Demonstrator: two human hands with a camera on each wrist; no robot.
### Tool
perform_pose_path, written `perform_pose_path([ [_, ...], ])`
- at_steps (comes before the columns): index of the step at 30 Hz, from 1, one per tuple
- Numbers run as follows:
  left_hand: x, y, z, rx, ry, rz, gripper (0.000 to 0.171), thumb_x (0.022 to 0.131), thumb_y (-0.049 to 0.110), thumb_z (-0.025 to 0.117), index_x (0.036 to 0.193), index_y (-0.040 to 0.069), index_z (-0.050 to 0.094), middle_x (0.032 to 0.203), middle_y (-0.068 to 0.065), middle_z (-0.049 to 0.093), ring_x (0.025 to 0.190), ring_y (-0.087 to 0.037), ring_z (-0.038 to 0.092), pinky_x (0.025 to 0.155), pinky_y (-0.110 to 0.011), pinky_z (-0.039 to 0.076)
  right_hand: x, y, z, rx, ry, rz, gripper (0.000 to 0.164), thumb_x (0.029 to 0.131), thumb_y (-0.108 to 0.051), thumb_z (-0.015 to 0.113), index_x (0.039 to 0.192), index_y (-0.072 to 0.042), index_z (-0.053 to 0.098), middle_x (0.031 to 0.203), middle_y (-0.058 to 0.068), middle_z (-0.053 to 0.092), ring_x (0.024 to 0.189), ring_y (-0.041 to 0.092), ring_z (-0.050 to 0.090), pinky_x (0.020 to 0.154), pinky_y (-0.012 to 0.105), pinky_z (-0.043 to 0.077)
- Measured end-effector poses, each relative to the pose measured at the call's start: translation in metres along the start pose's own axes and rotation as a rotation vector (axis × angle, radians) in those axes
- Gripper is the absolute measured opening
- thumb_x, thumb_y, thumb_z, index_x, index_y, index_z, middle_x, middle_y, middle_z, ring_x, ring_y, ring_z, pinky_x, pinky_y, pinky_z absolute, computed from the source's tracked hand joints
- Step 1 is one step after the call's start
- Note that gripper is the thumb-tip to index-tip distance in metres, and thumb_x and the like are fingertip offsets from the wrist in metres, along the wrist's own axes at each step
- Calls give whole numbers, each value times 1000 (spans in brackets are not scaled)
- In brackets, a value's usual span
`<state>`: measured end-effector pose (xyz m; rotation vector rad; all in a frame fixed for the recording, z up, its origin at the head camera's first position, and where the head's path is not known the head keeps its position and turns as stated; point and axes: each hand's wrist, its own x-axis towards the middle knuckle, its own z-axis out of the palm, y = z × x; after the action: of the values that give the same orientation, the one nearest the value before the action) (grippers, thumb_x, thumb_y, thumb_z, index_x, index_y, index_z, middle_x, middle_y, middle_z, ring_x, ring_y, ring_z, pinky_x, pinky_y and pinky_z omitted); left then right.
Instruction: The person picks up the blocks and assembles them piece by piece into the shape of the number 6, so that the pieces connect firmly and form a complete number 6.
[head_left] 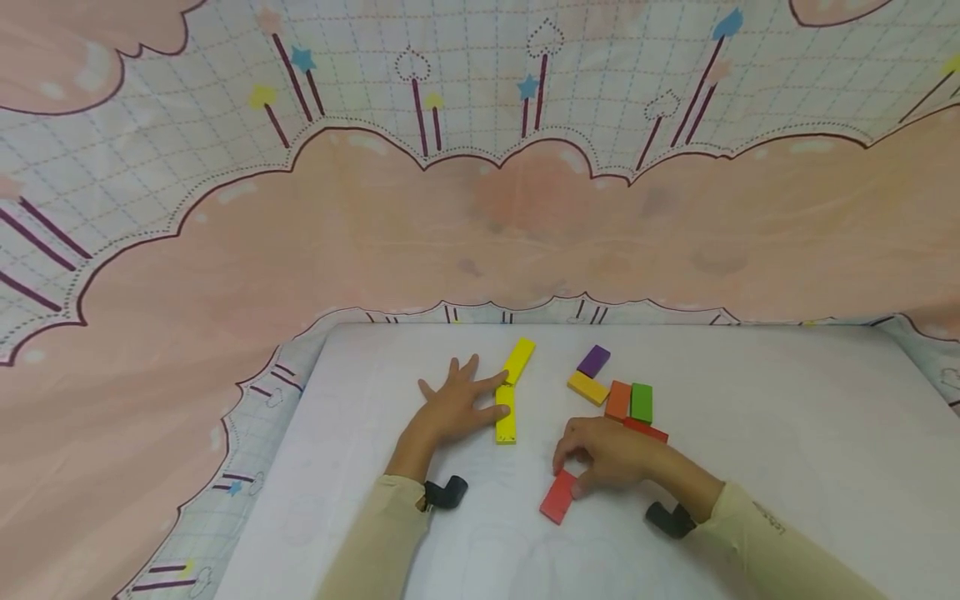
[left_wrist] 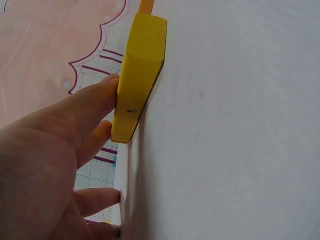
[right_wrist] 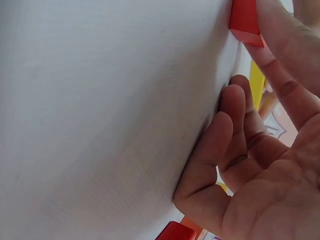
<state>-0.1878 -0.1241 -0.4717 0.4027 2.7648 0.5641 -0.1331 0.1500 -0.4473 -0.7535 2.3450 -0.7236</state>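
Observation:
Two yellow blocks lie end to end on the white table, a near one (head_left: 506, 429) and a far one (head_left: 521, 358) angled to the right. My left hand (head_left: 452, 408) rests beside them with spread fingers. Its thumb touches the near block, and the index finger reaches to where the two meet. In the left wrist view the thumb lies along the side of a yellow block (left_wrist: 142, 55). My right hand (head_left: 611, 450) pinches a red block (head_left: 558, 500) between thumb and index finger at its far end. The right wrist view shows its other fingers curled against the tabletop.
Beyond the right hand lies a cluster: a purple block (head_left: 594, 361), an amber block (head_left: 588, 387), an orange block (head_left: 618, 400), a green block (head_left: 641, 403) and a second red block (head_left: 647, 429), partly behind the hand. A patterned cloth (head_left: 525, 225) hangs behind the white table (head_left: 787, 433).

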Motion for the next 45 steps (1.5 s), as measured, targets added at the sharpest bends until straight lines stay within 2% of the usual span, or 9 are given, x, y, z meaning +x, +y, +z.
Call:
perform_pose_path([
  [7, 0, 1, 0, -2, -8, -5, 61, 94, 60, 61, 151, 46, 45, 171, -10, 20, 159, -44, 4, 108, -87, -4, 1, -2, -2, 11, -14, 58, 25, 79, -26, 89, 92, -31, 68, 94, -8, 59, 93, 13, 54, 77, 25, 50],
  [11, 0, 1, 0, -1, -8, -6, 62, 94, 60, 62, 151, 46, 45, 171, -10, 21, 159, -44, 5, 107, -87, -4, 2, 2, -3, 50, -4, 92, 25, 81, -23, 87, 89, -30, 65, 89, -7, 60, 91, 14, 55, 76, 28, 49],
  [16, 1, 1, -1, 10, -10, -12, 62, 93, 60, 62, 151, 46, 45, 171, -10, 21, 159, -44, 5, 107, -88, -3, 3, 6, -4, 117, 11, 104, 19, 86, -23, 83, 90, -30, 65, 83, -5, 63, 87, 16, 57, 74, 31, 49],
  [21, 1, 1, -2, 11, -15, -12, 62, 93, 61, 62, 151, 46, 45, 171, -9, 20, 159, -44, 4, 108, -87, -4, 5, 6, -5, 173, 63, 96, 14, 91, -22, 78, 97, -25, 66, 87, -5, 65, 87, 17, 58, 77, 30, 52],
  [25, 0, 2, -2, 8, -18, -11, 62, 93, 60, 62, 151, 46, 45, 171, -10, 20, 159, -44, 4, 107, -87, -4, 5, 7, -2, 265, 128, 137, 10, 94, -22, 74, 102, -21, 67, 92, -4, 66, 89, 17, 60, 80, 29, 52],
  [30, 0, 1, -3, 3, -18, -7, 62, 93, 60, 62, 152, 45, 45, 171, -10, 21, 158, -45, 5, 107, -88, -4, 7, 8, 4, 418, 189, 200, 11, 96, -21, 71, 106, -16, 68, 92, 2, 67, 81, 18, 65, 76, 30, 57],
  [36, 0, 1, -3, 11, -15, -7, 62, 93, 60, 62, 151, 46, 45, 171, -10, 21, 159, -45, 5, 107, -88, -3, 10, 2, 11, 386, 260, 246, 12, 95, -24, 73, 106, -20, 72, 91, 0, 67, 77, 16, 64, 73, 28, 57],
  [45, -1, 2, -2, 13, -5, -3, 62, 93, 61, 62, 151, 46, 45, 171, -10, 21, 159, -44, 6, 108, -87, -2, 20, -4, 14, 311, 337, 302, 19, 91, -22, 78, 109, -25, 73, 93, -6, 67, 84, 15, 61, 74, 27, 56],
])
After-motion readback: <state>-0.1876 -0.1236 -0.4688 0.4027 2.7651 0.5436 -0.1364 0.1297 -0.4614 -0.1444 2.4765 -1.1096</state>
